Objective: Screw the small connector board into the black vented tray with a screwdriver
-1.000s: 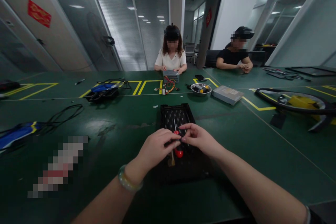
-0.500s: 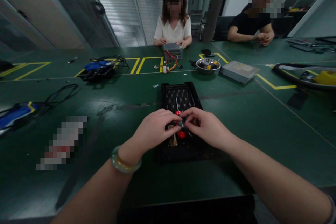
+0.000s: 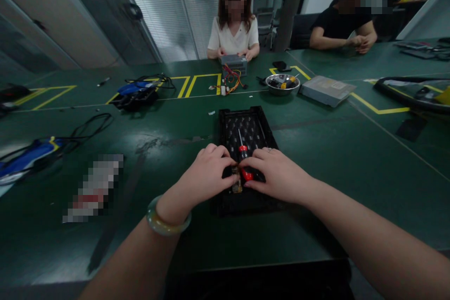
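Note:
A shallow black tray [image 3: 269,138] with a patterned floor lies in front of me. In it rests a screwdriver [image 3: 243,149] with a red and black handle, its shaft pointing away from me. Beside the handle sits a small brownish circuit board [image 3: 237,187]. My left hand [image 3: 207,173] has its thumb and fingers closed at the board's left and upper side. My right hand [image 3: 279,173] arches over the screwdriver handle with curled fingers, index and thumb tips reaching the board's right side. What lies between the right fingertips is hidden.
Across the green table a person handles a grey metal box [image 3: 234,63] with coloured wires. A metal bowl [image 3: 283,90] of parts and a flat grey drive [image 3: 328,90] stand beyond the tray. Blue cabled items [image 3: 137,88] lie left, near a blurred packet [image 3: 96,187]. Another person sits at right.
Both hands have lowered toward the board; the small shiny part between the fingertips no longer shows. My right fingers have curled over the screwdriver handle. The whole view has shifted slightly.

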Available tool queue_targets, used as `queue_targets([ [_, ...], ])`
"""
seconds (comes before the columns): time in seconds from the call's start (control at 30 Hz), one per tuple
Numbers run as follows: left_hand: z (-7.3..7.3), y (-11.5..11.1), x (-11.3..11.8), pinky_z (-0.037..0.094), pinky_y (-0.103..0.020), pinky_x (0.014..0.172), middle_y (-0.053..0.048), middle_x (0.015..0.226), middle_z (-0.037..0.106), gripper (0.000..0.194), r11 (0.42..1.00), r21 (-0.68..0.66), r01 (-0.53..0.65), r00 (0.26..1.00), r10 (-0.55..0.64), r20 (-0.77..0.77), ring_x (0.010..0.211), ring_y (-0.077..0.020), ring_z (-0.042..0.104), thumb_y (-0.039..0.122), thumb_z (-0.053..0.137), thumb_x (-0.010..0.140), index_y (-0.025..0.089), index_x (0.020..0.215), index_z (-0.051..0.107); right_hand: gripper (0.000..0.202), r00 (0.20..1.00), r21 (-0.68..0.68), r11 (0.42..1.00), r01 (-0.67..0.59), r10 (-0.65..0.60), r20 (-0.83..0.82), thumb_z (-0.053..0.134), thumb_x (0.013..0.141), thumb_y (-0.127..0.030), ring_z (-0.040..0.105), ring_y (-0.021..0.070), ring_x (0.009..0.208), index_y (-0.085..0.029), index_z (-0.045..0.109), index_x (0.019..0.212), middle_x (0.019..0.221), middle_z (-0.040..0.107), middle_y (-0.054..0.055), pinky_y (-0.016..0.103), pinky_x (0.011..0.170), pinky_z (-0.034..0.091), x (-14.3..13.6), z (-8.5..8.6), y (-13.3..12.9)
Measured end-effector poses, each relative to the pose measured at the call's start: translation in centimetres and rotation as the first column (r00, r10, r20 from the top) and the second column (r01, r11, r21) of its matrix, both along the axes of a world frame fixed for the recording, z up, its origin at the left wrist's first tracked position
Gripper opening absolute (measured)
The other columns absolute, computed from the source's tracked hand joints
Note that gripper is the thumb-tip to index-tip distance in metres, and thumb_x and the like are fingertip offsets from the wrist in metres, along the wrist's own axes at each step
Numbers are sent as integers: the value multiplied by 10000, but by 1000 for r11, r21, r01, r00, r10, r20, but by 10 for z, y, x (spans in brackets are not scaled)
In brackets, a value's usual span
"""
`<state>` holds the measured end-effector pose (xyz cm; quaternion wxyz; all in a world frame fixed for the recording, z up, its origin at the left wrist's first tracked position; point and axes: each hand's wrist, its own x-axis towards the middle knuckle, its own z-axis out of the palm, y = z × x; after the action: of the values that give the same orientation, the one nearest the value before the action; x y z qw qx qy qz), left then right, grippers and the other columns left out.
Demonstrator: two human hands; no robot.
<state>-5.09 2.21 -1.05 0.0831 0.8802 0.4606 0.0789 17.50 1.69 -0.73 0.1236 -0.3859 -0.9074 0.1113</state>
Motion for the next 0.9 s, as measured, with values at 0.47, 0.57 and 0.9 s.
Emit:
queue_targets([
  [0.47,2,7,-4,373,-423,962,-41,1058,643,183,997,-74,-17,998,21,56,1041,-247,506,352,591,902,226,990,691,194,968,89,968,236,-243,71,585,871,-214,580,225,907,-238,689,1033,958,627,42,381,852,437,9,2,12],
  [0.57,1,9,-7,376,-423,972,-31,1050,643,176,996,-90,-15,993,25,114,1039,-238,521,357,608,875,218,967,664,172,975,82,972,221,-223,18,606,890,-262,574,207,880,-250,712,1024,933,620,36,369,841,434,7,2,11],
  [0.9,2,8,-6,480,-288,754,3,902,646,185,927,-376,11,909,147,390,834,-153,603,257,633,798,212,973,596,91,998,-91,996,20,-14,67,682,830,-263,606,178,839,-257,742,898,890,635,6,321,791,448,0,-3,3],
])
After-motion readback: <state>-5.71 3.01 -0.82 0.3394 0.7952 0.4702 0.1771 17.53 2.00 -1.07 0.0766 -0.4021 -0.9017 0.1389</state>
